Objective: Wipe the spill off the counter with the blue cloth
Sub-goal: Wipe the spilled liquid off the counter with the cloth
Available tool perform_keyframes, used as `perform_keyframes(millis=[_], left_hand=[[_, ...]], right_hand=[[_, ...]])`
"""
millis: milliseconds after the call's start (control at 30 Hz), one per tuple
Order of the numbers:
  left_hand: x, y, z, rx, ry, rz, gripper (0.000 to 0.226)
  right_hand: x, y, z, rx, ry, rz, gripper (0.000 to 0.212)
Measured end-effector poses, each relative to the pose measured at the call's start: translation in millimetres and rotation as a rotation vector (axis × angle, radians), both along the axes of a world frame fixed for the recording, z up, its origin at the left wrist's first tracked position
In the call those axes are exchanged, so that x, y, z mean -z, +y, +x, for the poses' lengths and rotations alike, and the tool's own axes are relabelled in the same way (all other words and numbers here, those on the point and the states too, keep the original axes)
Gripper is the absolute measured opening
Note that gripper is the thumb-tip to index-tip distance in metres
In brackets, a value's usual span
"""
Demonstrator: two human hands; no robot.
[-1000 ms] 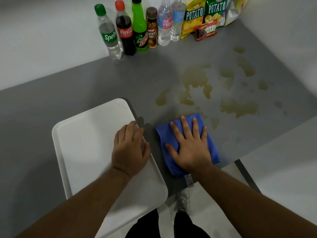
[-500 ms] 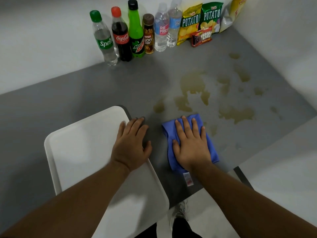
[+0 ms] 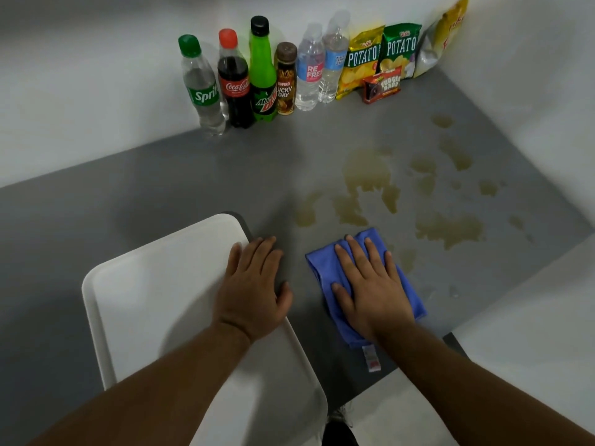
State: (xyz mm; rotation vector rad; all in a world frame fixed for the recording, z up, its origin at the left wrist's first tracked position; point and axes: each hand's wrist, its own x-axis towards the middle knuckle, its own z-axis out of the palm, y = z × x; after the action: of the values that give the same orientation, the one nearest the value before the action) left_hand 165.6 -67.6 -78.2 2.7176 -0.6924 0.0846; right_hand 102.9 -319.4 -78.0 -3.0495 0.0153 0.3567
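A folded blue cloth (image 3: 325, 268) lies on the grey counter (image 3: 161, 188) near its front edge. My right hand (image 3: 370, 284) presses flat on the cloth with straight, spread fingers. A brownish spill (image 3: 447, 230) spreads in several patches over the counter just beyond and to the right of the cloth, reaching toward the back right corner. My left hand (image 3: 254, 288) rests flat on the right edge of a white tray (image 3: 145, 300), fingertips on the counter. A white tag (image 3: 371, 358) hangs from the cloth's near end.
Several drink bottles (image 3: 238, 78) stand in a row against the back wall, with chip bags (image 3: 380, 59) and a snack pack (image 3: 381, 85) to their right. White walls bound the counter at the back and right. My shoe shows on the floor below.
My right hand has pushed the cloth slightly forward toward the spill, bunching its left edge. My left hand slid forward along the tray's edge.
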Motion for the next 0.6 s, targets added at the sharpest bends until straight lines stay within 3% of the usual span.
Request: perform_keyframes(millis=[233,467,600], left_hand=[[-8,0,-2,-0.004,0.025,-0.012,0.058],[-10,-1,-2,0.008,0.081,0.004,0.063],[-11,-1,-1,0.006,0.085,0.001,0.064]], right_hand=[[-1,4,-37,0.138,-0.026,0.025,0.067],[-3,29,-20,-0.116,0.001,0.059,0.063],[-7,23,16,-0.085,0.019,0.050,0.064]])
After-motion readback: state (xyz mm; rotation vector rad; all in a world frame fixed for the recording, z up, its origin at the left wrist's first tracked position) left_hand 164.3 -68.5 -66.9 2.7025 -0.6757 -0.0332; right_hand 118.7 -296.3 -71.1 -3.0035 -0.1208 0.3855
